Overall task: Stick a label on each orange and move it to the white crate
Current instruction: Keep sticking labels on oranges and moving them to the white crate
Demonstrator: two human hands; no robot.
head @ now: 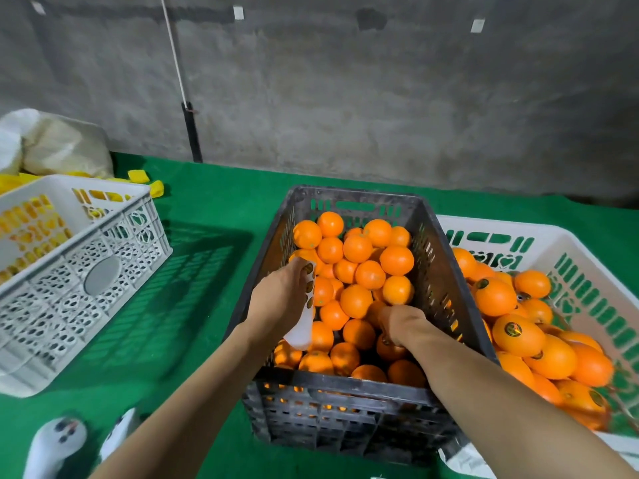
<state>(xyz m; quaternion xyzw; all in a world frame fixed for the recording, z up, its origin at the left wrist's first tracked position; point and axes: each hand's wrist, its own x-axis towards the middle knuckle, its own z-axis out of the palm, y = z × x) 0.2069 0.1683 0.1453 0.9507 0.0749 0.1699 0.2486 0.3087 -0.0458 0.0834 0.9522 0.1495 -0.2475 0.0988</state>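
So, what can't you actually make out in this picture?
Head view only:
- Right hand: fingertips hidden by its own back among the oranges in the black crate; grip unclear.
- Print on the label sheet in the left hand: too small.
- White crate on the right: cut off by the frame edge.
- Black crate's floor: buried under oranges.

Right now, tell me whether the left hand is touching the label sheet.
Touching. The head view shows the left hand gripping the white label sheet, which sticks out of the grip at both ends with no gap.
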